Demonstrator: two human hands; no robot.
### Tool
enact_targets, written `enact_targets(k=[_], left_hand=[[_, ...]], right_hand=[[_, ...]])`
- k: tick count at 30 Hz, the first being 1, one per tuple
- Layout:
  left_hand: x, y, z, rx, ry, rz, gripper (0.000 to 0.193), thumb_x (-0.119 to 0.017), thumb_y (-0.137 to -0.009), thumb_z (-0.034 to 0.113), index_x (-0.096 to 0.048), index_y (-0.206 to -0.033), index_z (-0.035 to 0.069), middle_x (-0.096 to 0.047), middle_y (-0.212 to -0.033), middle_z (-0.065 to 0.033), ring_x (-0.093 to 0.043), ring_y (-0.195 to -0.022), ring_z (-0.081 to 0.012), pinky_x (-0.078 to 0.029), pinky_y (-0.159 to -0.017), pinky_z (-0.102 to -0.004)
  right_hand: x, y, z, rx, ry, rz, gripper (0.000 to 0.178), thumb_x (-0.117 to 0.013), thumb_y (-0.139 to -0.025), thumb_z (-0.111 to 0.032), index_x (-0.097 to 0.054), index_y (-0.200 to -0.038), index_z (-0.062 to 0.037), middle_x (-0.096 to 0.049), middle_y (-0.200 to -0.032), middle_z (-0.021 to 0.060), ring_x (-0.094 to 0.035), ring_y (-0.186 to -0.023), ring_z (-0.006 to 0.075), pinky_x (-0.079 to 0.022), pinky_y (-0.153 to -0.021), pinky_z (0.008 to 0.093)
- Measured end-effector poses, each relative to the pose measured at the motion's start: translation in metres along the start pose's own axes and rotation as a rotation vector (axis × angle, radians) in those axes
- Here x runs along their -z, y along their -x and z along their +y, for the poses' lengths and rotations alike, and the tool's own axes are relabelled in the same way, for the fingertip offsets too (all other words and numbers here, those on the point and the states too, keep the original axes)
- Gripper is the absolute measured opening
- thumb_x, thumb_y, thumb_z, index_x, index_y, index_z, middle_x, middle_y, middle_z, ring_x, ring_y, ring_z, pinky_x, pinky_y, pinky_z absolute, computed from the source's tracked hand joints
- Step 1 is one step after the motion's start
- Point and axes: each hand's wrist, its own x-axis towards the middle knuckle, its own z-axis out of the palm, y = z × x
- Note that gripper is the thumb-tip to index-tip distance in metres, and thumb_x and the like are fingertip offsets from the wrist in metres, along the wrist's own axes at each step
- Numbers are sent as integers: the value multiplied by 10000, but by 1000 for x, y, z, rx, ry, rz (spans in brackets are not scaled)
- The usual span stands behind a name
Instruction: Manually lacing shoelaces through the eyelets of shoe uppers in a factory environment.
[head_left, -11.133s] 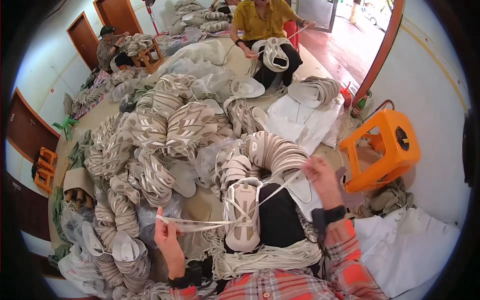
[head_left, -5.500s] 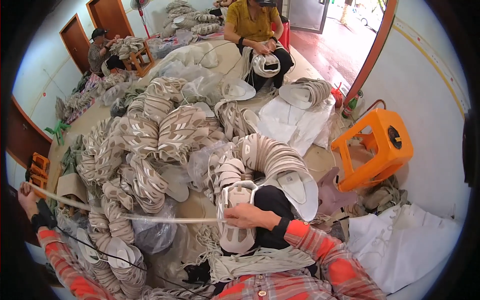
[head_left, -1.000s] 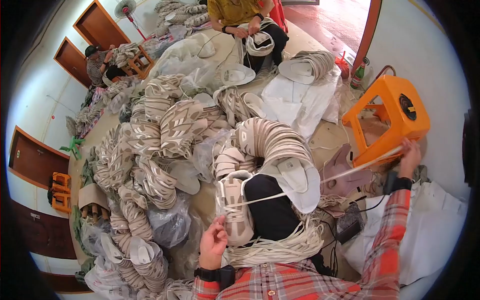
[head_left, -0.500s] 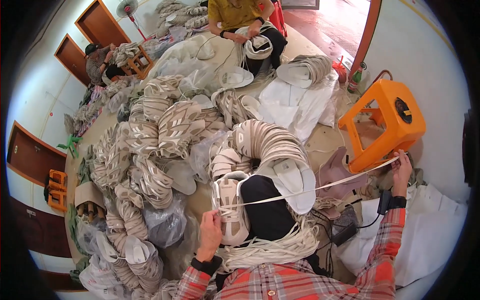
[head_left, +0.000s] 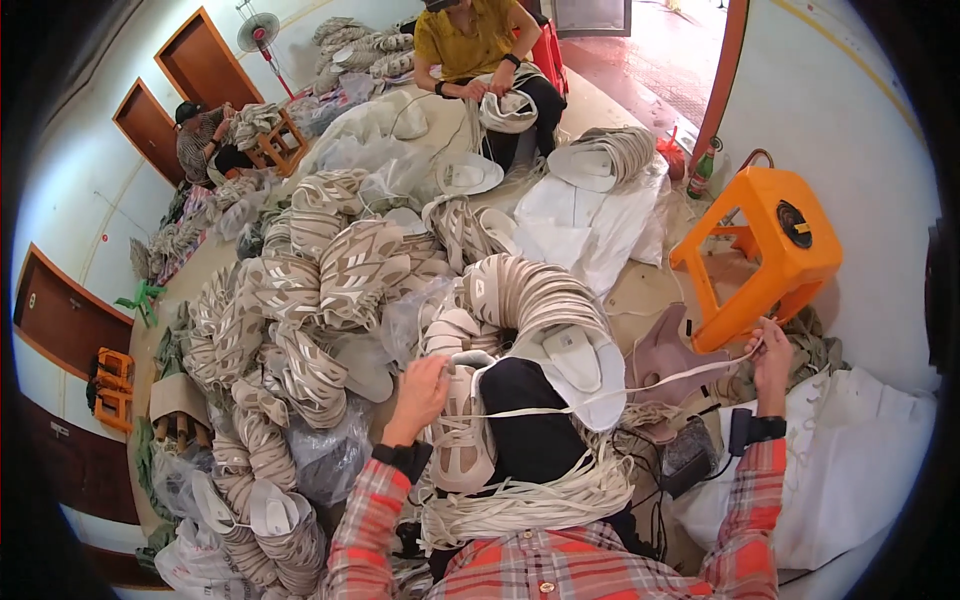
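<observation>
A beige and white shoe upper [head_left: 462,440] lies on my black-trousered lap. My left hand [head_left: 418,398] is closed at its upper left edge, fingers bent over the rim near the opening. From the upper's eyelets a pale flat shoelace [head_left: 650,386] runs right and sags slightly. Its far end is pinched in my right hand [head_left: 770,358], held out beside the orange stool [head_left: 800,225]. A heap of loose laces [head_left: 530,505] lies across my lap. Just beyond my knee, a curved row of nested shoe uppers [head_left: 535,290] ends in a white sole-side face.
Piled shoe uppers [head_left: 360,265] and plastic bags [head_left: 330,450] cover the left. White sacks [head_left: 830,460] and a dark boxy device with cables [head_left: 688,455] lie at right. A co-worker [head_left: 475,45] handles an upper ahead; another person [head_left: 205,140] sits far left. A green bottle [head_left: 704,170] stands near the doorway.
My left hand has moved up along the shoe upper to its opening. My right hand has shifted slightly left and down, and the taut lace has slackened.
</observation>
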Motion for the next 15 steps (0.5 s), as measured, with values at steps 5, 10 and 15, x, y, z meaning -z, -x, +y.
enact_targets(k=[5,10,15], left_hand=[[-32,21,-12,100,404,175,264,-479,-821,74,-527,-1074,13,-527,-1086,-159,-473,-1023,-332,-374,-876,-404],[-19,11,17,-31,82,228,221,-504,-774,26,-546,-991,21,-535,-980,-136,-490,-939,-328,-393,-814,-391],[-1,21,40,79,234,-69,71,-604,-711,87,-614,-776,60,-540,-807,-120,-535,-742,-301,-429,-682,-384]], right_hand=[[-124,96,22,229,402,-581,208,-537,-840,-114,-577,-1031,-42,-535,-700,-20,-417,-492,41,-359,-421,192],[-255,213,90,741,873,-1092,109,-529,-703,-74,-581,-794,-45,-556,-850,130,-563,-851,292,-477,-652,417],[-258,243,95,1059,1104,-1122,105,-565,-666,-134,-619,-736,-78,-510,-812,53,-493,-857,218,-409,-607,299]])
